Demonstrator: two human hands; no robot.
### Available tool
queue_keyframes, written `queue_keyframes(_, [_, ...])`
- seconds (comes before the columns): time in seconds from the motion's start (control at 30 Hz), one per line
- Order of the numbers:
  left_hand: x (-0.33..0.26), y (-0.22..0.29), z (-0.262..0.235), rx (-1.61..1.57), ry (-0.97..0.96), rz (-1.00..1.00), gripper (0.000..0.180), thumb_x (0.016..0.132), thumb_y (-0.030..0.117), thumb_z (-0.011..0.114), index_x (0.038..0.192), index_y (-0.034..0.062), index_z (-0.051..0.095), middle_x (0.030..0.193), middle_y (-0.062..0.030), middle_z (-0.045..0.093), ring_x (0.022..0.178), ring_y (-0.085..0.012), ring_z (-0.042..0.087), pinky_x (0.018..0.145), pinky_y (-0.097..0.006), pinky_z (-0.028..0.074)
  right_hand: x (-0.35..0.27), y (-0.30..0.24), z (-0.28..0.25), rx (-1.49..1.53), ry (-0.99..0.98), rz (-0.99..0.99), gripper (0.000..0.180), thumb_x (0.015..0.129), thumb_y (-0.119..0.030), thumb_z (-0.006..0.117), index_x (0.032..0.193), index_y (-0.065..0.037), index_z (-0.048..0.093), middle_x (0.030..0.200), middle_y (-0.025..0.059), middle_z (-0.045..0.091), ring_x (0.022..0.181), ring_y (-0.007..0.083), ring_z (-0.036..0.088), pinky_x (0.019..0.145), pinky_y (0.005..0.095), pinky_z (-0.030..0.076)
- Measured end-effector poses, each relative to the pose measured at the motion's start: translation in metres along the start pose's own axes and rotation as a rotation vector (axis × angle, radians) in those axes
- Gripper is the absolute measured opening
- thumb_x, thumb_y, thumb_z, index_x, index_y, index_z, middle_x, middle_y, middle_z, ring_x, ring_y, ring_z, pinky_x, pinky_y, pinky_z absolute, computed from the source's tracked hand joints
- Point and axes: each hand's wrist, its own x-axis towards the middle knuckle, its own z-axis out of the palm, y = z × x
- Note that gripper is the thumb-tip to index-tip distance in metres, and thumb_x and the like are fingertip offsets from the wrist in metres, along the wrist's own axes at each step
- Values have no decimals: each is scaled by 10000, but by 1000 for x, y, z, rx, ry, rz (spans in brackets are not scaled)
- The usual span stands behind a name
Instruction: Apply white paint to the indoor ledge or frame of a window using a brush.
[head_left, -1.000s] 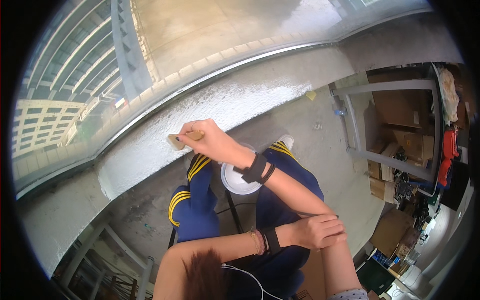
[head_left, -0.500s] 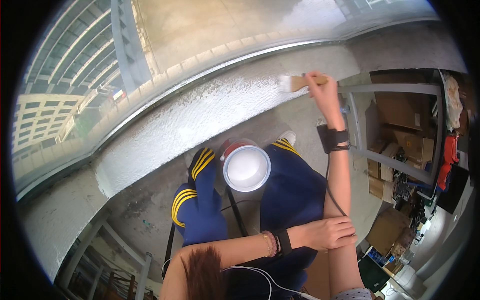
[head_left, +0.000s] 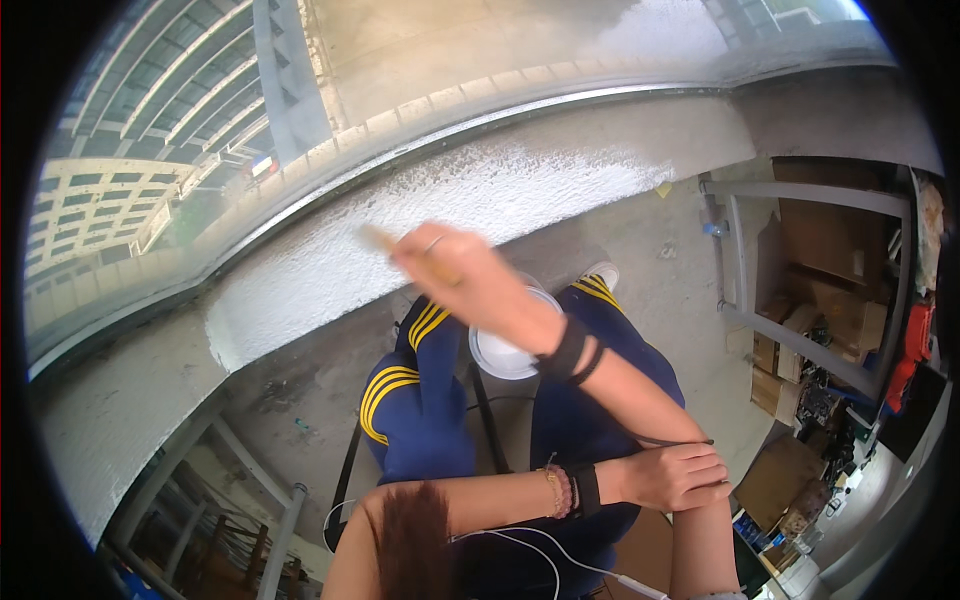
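Observation:
My right hand [head_left: 468, 272] is closed round the wooden handle of a paintbrush [head_left: 380, 238], blurred by motion. The bristles are at or just over the ledge [head_left: 292, 302], whose rough surface is coated in wet-looking white paint; whether they touch it I cannot tell. Below my right wrist, partly covered by it, a paint bucket [head_left: 498, 368] with white inside stands between my legs. My left hand [head_left: 676, 476] is wrapped round my right forearm near the elbow.
A window [head_left: 440, 60] runs behind the ledge. To the right, a grey metal frame [head_left: 812, 192] stands before cardboard boxes [head_left: 838, 338] and a red item [head_left: 914, 330]. Another grey frame [head_left: 284, 540] is at the lower left. A thin white cable [head_left: 520, 540] hangs near my lap.
My right hand has swept the brush leftward and nearer along the ledge from its right part, now passing over the bucket. My left hand keeps its hold on the forearm. The view has shifted slightly.

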Motion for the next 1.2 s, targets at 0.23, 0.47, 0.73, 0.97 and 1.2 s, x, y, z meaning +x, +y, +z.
queue_keyframes(0.23, [-1, 9, -5, 119, 151, -105, 213, 807, 113, 568, 1016, 73, 570, 939, -51, 627, 883, -186, 623, 816, -309, 494, -21, 5, 59, 46, -104, 26, 152, 865, -55, 610, 984, 38, 599, 869, 191, 619, 760, 360, 626, 665, 403, 492])
queue_keyframes(0.47, [-4, 5, -2, 94, 58, -66, 206, 807, 99, 579, 1010, 80, 554, 929, -26, 635, 876, -161, 633, 795, -284, 475, 5, 18, -4, -78, 113, 196, 187, 890, -89, 538, 791, 63, 583, 837, 225, 620, 766, 399, 612, 684, 423, 492])
queue_keyframes(0.73, [3, -3, 7, -144, -77, 43, 191, 801, 86, 553, 975, 6, 548, 819, -76, 546, 792, -238, 578, 809, -353, 484, -12, 45, -143, -753, 453, 271, 170, 883, -98, 566, 796, 36, 623, 823, 232, 620, 753, 396, 608, 640, 420, 481])
queue_keyframes(0.97, [-2, -4, 11, -169, -187, 116, 178, 793, 103, 543, 939, 2, 556, 817, -70, 539, 795, -233, 558, 796, -334, 468, -10, -14, -136, -521, 150, 179, 109, 806, -52, 655, 876, 31, 652, 811, 180, 615, 706, 358, 581, 634, 398, 448])
queue_keyframes(1.2, [5, -7, 7, -113, -136, 59, 177, 759, 122, 542, 902, 16, 548, 800, -54, 518, 774, -212, 551, 777, -311, 457, 1, -5, -89, -689, -144, -114, 143, 809, -88, 642, 926, -6, 630, 830, 131, 529, 736, 294, 626, 624, 390, 509])
